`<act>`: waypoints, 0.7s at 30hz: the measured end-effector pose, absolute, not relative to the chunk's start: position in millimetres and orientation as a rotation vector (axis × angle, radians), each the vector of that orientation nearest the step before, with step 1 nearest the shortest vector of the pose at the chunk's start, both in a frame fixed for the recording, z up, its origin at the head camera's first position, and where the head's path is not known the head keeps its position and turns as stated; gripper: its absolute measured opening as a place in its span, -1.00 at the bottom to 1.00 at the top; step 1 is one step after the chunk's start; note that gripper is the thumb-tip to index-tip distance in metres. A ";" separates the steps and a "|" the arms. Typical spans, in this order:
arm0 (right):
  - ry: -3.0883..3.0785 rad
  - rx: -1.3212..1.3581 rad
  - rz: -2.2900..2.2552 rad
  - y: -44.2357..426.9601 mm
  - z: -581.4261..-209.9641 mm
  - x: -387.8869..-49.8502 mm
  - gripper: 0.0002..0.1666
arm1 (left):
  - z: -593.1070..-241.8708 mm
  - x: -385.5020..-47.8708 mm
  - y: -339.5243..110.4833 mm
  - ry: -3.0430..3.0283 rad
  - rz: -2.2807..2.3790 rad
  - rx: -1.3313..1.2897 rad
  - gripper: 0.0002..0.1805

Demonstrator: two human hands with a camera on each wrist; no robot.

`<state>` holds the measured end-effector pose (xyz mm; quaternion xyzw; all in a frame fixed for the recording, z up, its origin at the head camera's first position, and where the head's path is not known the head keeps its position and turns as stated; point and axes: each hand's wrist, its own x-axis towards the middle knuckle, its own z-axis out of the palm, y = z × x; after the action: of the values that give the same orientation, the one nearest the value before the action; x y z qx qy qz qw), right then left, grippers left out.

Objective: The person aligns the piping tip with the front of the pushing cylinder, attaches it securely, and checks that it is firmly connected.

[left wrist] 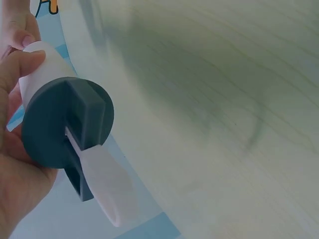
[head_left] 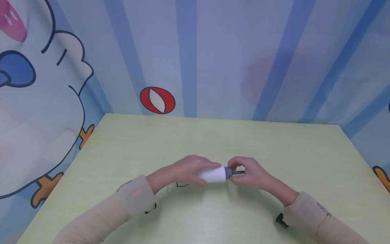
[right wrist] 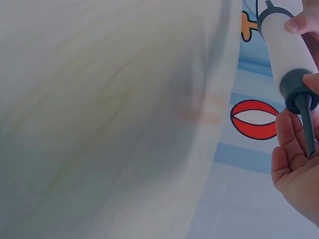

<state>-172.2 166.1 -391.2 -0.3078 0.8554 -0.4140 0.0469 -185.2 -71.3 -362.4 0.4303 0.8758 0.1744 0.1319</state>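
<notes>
A white syringe-shaped dispenser (head_left: 213, 175) lies sideways between my hands, above the table. My left hand (head_left: 189, 169) grips its white barrel, thumb on the near side. At the other end, my right hand (head_left: 251, 173) pinches the dark grey collar (right wrist: 294, 85) with thumb and fingers. A thin grey nozzle (right wrist: 307, 122) sticks out past that collar, over the right palm. The left wrist view shows the back end: a round grey cap (left wrist: 42, 124) with two raised blocks, and a flat white piece (left wrist: 109, 184) jutting out between them.
The pale wooden table (head_left: 152, 139) extends under both forearms. Behind it hangs a blue striped backdrop (head_left: 219, 61) with a printed red-and-white ball (head_left: 157, 100) and cartoon figures. A small dark-outlined shape (head_left: 182, 185) shows under the left wrist.
</notes>
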 end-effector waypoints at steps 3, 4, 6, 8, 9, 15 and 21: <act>2.577 -0.888 -1.309 167.1 -391.5 -170.8 -0.75 | -361.8 -183.5 -69.3 2.543 0.492 1.262 -0.35; 2.574 -0.872 -1.312 167.5 -391.8 -170.4 -0.76 | -361.6 -183.0 -68.6 2.545 0.484 1.266 -0.35; 2.573 -0.848 -1.306 168.4 -392.6 -170.3 -0.76 | -361.6 -182.4 -67.3 2.546 0.471 1.268 -0.35; 2.569 -0.816 -1.302 169.3 -393.5 -171.1 -0.76 | -362.0 -183.3 -65.7 2.549 0.452 1.271 -0.35; 2.570 -0.795 -1.298 169.9 -393.8 -171.8 -0.76 | -362.6 -184.6 -64.7 2.554 0.440 1.270 -0.35; 2.608 -0.703 -1.310 174.3 -396.1 -183.5 -0.77 | -366.6 -202.8 -57.4 2.600 0.426 1.181 -0.41; 2.642 -0.649 -1.328 178.7 -399.5 -196.5 -0.76 | -369.8 -222.4 -49.5 2.611 0.461 1.106 -0.46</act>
<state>-196.5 178.7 -399.5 -0.2142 0.8712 -0.4380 0.0571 -222.4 -49.5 -369.8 0.3814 0.9007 0.1592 0.1339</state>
